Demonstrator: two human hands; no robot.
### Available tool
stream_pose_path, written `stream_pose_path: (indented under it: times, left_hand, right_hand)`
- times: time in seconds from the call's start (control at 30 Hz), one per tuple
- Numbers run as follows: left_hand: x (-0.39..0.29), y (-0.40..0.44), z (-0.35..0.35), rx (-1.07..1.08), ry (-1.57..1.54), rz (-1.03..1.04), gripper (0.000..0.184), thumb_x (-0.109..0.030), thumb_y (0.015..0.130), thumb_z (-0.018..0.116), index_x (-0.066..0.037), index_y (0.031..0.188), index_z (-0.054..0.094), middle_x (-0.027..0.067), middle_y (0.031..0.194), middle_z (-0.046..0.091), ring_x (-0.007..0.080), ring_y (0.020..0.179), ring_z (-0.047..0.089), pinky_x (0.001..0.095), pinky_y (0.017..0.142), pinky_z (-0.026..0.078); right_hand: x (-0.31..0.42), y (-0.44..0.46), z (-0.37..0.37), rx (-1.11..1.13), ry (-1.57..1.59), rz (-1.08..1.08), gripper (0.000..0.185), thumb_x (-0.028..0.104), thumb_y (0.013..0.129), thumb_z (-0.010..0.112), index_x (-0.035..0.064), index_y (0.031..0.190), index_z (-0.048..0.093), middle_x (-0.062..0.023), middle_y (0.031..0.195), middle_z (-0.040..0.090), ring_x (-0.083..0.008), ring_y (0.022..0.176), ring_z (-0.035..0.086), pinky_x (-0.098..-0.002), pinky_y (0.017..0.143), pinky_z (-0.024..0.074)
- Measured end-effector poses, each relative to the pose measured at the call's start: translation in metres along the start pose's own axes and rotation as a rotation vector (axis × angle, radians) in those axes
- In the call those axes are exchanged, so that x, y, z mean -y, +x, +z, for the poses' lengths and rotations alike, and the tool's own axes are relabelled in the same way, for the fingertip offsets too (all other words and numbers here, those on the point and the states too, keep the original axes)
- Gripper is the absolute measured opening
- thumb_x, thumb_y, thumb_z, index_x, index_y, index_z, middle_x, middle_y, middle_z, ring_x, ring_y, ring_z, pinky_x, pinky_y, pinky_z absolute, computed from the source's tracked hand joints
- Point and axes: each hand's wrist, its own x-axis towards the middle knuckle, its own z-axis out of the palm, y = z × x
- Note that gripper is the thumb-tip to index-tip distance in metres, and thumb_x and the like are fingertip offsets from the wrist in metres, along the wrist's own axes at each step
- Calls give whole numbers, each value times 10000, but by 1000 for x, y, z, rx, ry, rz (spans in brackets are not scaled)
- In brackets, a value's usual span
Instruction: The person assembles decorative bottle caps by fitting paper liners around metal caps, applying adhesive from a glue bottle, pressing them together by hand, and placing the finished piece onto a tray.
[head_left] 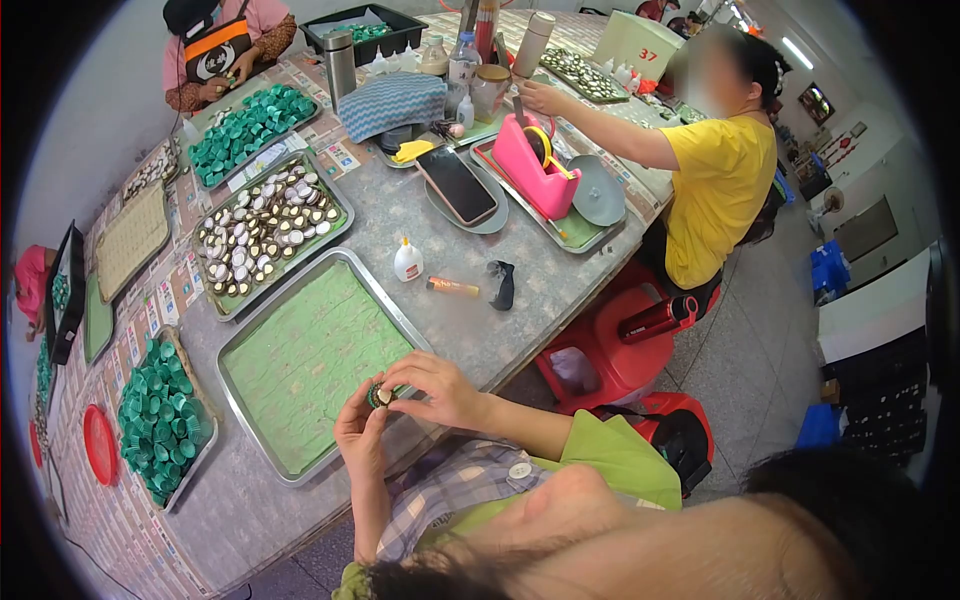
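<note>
Over the near edge of a metal tray lined with green, both my hands meet at a small round piece, dark with a green rim and a cream spot in the middle. My left hand pinches it from the left between thumb and fingers. From the right, the thumb and fingertips of my right hand close on the same piece. Further back, a tray holds many dark round pieces with white or cream tops. To the left lies a heap of small green cups on another tray.
Right of the green-lined tray are a white glue bottle, an orange tube and a dark crumpled item. Beyond sit a phone and a pink tape dispenser. A red lid lies left. Co-workers sit around the table.
</note>
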Motion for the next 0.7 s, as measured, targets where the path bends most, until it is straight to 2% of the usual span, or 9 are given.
stream_pose_path:
  times: [0.2,0.27,0.37,0.7]
  left_hand:
    - [3,2,-2,8,22,-23,362,24,753,560,32,1107,488,153,1113,521,160,955,536,268,815,435]
    - [4,3,-1,8,34,2,391,-1,758,574,22,1133,467,108,1019,560,162,897,555,287,763,479]
    - [2,4,0,33,-9,-22,365,21,755,561,36,1111,484,151,1104,524,160,956,534,270,821,433]
    - [2,3,-2,5,17,-15,369,20,751,566,25,1111,489,141,1104,530,145,940,537,251,803,430]
  right_hand:
    - [0,0,-2,0,-11,5,229,94,637,676,59,830,557,-68,877,571,-236,801,548,-312,681,440]
    - [0,-1,-3,9,-11,21,229,88,635,682,58,831,566,-73,888,569,-231,813,550,-309,695,438]
    - [1,1,-5,11,-9,20,229,85,631,684,57,825,566,-74,892,568,-229,814,550,-308,693,439]
    - [-2,2,-2,22,-24,2,223,86,636,682,57,824,565,-76,891,568,-228,805,554,-306,684,442]
